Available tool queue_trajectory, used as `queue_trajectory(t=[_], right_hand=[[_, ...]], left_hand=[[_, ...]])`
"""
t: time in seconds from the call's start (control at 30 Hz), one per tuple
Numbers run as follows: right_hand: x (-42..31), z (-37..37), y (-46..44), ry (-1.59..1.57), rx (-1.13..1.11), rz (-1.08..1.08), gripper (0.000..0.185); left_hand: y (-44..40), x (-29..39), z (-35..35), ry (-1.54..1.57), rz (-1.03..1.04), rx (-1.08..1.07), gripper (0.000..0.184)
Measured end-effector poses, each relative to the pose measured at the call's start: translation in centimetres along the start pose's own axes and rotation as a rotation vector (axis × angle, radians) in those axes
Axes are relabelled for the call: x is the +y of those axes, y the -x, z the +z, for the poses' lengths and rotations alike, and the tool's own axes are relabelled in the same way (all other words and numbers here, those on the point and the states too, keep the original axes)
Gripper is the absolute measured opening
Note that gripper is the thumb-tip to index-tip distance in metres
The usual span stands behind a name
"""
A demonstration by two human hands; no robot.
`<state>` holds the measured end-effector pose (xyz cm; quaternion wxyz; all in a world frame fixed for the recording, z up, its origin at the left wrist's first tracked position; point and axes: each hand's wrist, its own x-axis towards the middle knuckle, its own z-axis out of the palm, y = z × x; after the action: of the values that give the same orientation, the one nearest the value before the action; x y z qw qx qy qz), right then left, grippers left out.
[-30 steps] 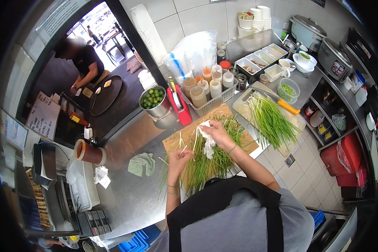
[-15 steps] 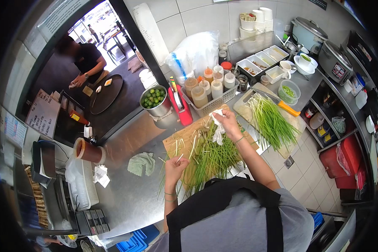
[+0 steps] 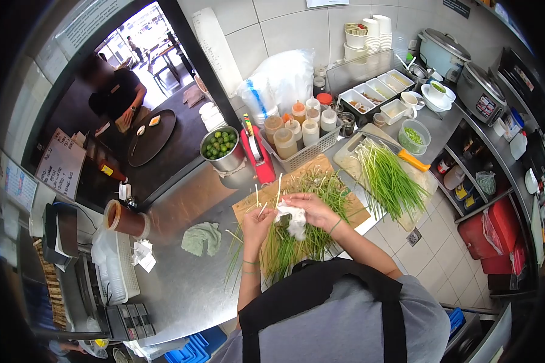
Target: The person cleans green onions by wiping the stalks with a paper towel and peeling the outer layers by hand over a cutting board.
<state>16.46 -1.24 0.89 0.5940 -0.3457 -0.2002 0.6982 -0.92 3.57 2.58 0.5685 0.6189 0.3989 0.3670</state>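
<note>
My left hand [image 3: 257, 230] is closed on a spring onion, its white end [image 3: 263, 209] poking up past the fingertips. Against it, my right hand [image 3: 313, 209] pinches a crumpled white paper towel [image 3: 296, 224]. Both hands are above a loose, messy heap of spring onions [image 3: 322, 189], which spreads over a wooden cutting board [image 3: 358, 213]. To the right, a neatly lined-up bunch of spring onions [image 3: 389, 178] lies on a pale cutting board [image 3: 429, 189]. A knife with an orange handle [image 3: 414, 160] rests beside that bunch.
Behind the board stand a basket of sauce bottles [image 3: 306, 154], a red dispenser [image 3: 259, 156] and a pot of green limes [image 3: 221, 148]. A green cloth [image 3: 201, 239] lies left. Chopped greens fill a tub [image 3: 414, 137]. Across the pass-through, another person [image 3: 116, 97] stands near a dark tray [image 3: 152, 138].
My right hand has come left and down with the paper towel, meeting my left hand. The left hand has risen slightly, moving a little right. Across the pass-through, the other person's hands have shifted.
</note>
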Motion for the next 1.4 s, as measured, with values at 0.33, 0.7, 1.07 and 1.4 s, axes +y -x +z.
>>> queue_trajectory(t=[0.33, 0.7, 1.07, 1.4], right_hand=[[1.8, 0.3, 0.7, -0.004, -0.026, -0.013, 0.022], [0.3, -0.6, -0.1, 0.087, 0.122, 0.001, 0.014], [-3.6, -3.9, -0.9, -0.082, 0.172, -0.223, 0.017], [1.3, -0.5, 0.4, 0.154, 0.020, -0.003, 0.018]], left_hand=[[-0.8, -2.6, 1.3, 0.080, 0.030, -0.031, 0.014], [0.9, -2.4, 0.8, -0.283, 0.060, -0.043, 0.013], [2.3, -2.8, -1.2, -0.224, -0.057, -0.032, 0.012], [1.9, -1.9, 0.7, -0.156, -0.016, -0.015, 0.011]])
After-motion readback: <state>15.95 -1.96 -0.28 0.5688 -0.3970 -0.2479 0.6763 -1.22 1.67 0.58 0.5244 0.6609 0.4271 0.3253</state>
